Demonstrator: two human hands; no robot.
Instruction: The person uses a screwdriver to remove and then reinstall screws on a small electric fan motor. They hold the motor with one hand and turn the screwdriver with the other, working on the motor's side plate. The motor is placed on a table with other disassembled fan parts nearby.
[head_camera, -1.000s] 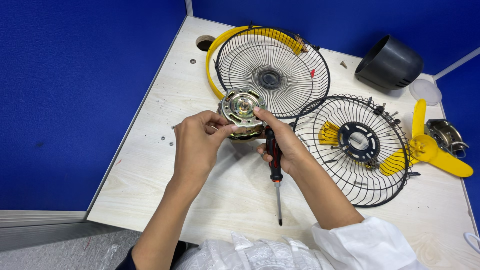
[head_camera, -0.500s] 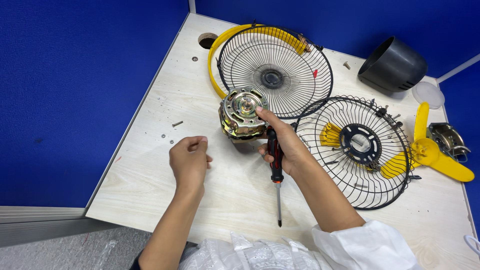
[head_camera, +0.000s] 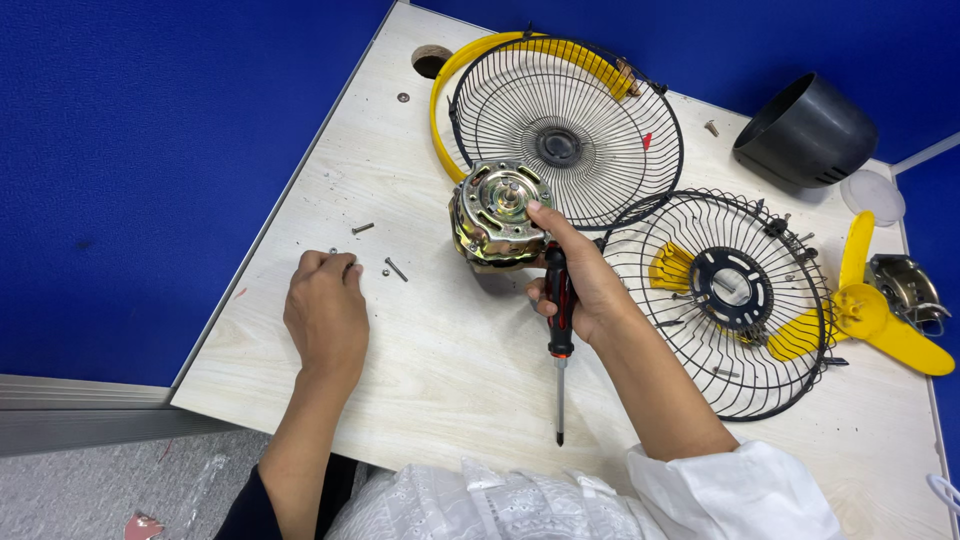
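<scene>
1. Your right hand (head_camera: 585, 285) gripped a red-and-black screwdriver (head_camera: 558, 325), tip toward you, fingertips also steadying the brass-coloured fan motor (head_camera: 495, 215) on the table (head_camera: 440, 370).
2. Your left hand (head_camera: 325, 315), on the motor a second earlier, had moved away to the table's left edge, fingers curled down beside loose screws (head_camera: 395, 268); whether it held one, I couldn't tell.
3. So the motor sat held one-handed, between two wire fan guards (head_camera: 565, 140).
</scene>
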